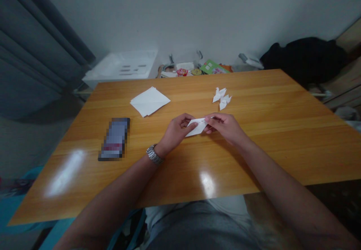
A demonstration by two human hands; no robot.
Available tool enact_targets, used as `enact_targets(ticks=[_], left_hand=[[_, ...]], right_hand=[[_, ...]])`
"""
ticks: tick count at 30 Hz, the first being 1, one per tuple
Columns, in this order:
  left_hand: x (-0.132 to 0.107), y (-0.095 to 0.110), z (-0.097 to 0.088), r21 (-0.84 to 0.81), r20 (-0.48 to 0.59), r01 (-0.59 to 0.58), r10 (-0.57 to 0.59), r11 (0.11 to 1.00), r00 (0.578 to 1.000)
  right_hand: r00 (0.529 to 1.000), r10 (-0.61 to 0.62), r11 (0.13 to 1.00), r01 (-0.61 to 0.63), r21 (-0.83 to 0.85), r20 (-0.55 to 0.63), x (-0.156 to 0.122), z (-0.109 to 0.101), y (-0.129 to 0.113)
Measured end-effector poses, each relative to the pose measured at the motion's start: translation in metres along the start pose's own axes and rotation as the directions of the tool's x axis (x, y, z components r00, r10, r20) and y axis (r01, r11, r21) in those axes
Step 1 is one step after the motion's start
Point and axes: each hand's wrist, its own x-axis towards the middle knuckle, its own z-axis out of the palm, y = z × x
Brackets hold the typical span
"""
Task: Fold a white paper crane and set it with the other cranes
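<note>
Between my two hands is a folded sheet of white paper [197, 128], held just above the middle of the table. My left hand [177, 129], with a metal watch [154, 154] at its wrist, pinches the paper's left end with the thumb on top. At the upper right end, my right hand [225, 125] grips it between thumb and fingers. The fingers beneath the paper are partly hidden. Beyond my right hand lie two white folded paper cranes [219, 95], close together. A stack of white square paper [150, 101] rests farther off to the left.
A blurred-out phone [115, 139] lies on the wooden table [267, 129] at the left. Behind the far edge are a white plastic basin [124, 67], a green booklet [213, 67] and small packets. Something black [304, 60] is heaped at the back right.
</note>
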Motion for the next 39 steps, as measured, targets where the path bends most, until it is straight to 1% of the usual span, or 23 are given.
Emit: enact_targets(ticks=[7, 11, 14, 19, 21, 24, 27, 30, 34, 39], left_hand=[[-0.0005, 0.0019, -0.0018, 0.001, 0.024, -0.016, 0.016, 1.0, 1.0], [-0.0023, 0.0027, -0.0004, 0.03, 0.076, -0.018, 0.015, 0.999, 0.997], [-0.0024, 0.0016, -0.0001, 0.034, 0.084, -0.017, 0.014, 0.999, 0.996], [-0.0013, -0.0012, -0.002, -0.006, 0.104, -0.002, 0.002, 1.0, 0.995], [-0.0009, -0.0014, -0.0024, -0.001, 0.098, -0.012, 0.012, 1.0, 0.995], [-0.0003, -0.0011, -0.0022, 0.029, 0.061, -0.024, 0.022, 0.999, 0.998], [0.0001, -0.0008, -0.0014, 0.039, 0.024, -0.023, 0.022, 0.999, 0.999], [-0.0001, -0.0008, -0.0007, 0.037, 0.013, -0.022, 0.021, 0.999, 1.0], [-0.0006, 0.0, -0.0005, 0.035, 0.025, -0.025, 0.024, 0.999, 0.999], [-0.0008, 0.0042, -0.0004, 0.019, 0.022, -0.006, 0.006, 1.0, 1.0]], right_hand=[[1.0, 0.01, 1.0, -0.01, 0.01, -0.005, -0.0006, -0.0004, 0.0001], [1.0, 0.013, 1.0, -0.013, 0.017, 0.001, -0.0004, -0.0005, 0.0003], [0.999, 0.03, 0.999, -0.03, 0.026, 0.02, -0.0008, -0.0004, 0.0003], [0.996, 0.083, 0.993, -0.086, 0.085, 0.04, -0.0008, -0.0002, 0.0014], [0.996, 0.085, 0.989, -0.089, 0.119, 0.037, -0.0006, -0.0003, 0.001], [0.999, 0.048, 0.989, -0.049, 0.14, 0.011, -0.0005, -0.0006, -0.0018], [0.999, -0.016, 0.994, 0.019, 0.104, -0.027, -0.0005, -0.0006, -0.0052], [0.997, -0.063, 0.996, 0.066, 0.058, -0.051, -0.0004, -0.0002, -0.0064], [0.995, -0.055, 0.998, 0.057, 0.012, -0.084, -0.0002, 0.0001, -0.0058], [0.992, -0.021, 1.0, 0.023, 0.014, -0.121, -0.0005, 0.0008, -0.0077]])
